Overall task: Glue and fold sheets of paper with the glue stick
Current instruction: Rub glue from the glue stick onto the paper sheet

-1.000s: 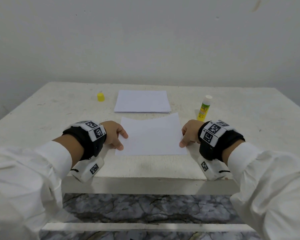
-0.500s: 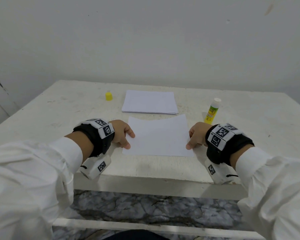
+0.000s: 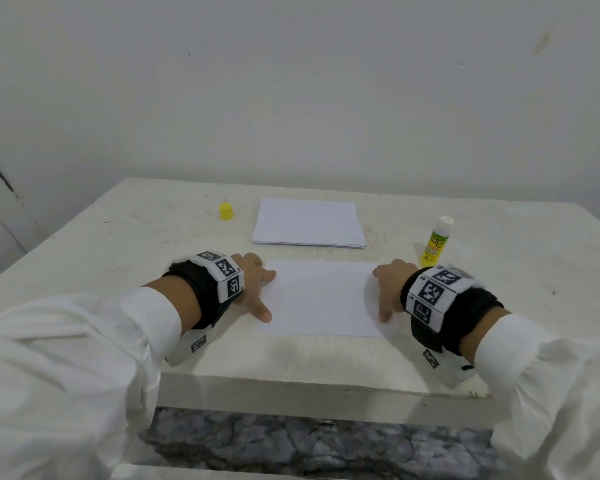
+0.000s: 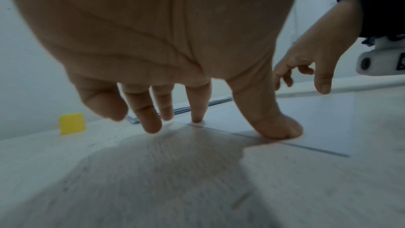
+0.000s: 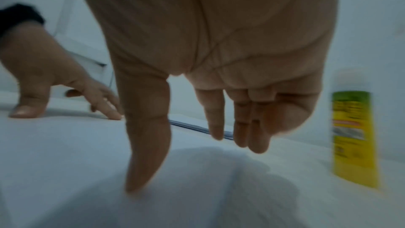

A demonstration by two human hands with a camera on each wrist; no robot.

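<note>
On table (image 3: 118,237) — left hand (image 3: 253,285), right hand (image 3: 388,289) pressing sheet (image 3: 321,299).

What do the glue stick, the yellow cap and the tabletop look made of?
Glue stick: smooth plastic tube, printed yellow-green label, white tip.
Yellow cap: probably plastic, uniform matte colour.
Tabletop: likely painted wood; off-white, matte, with scuffs and faint grain in the left wrist view.
</note>
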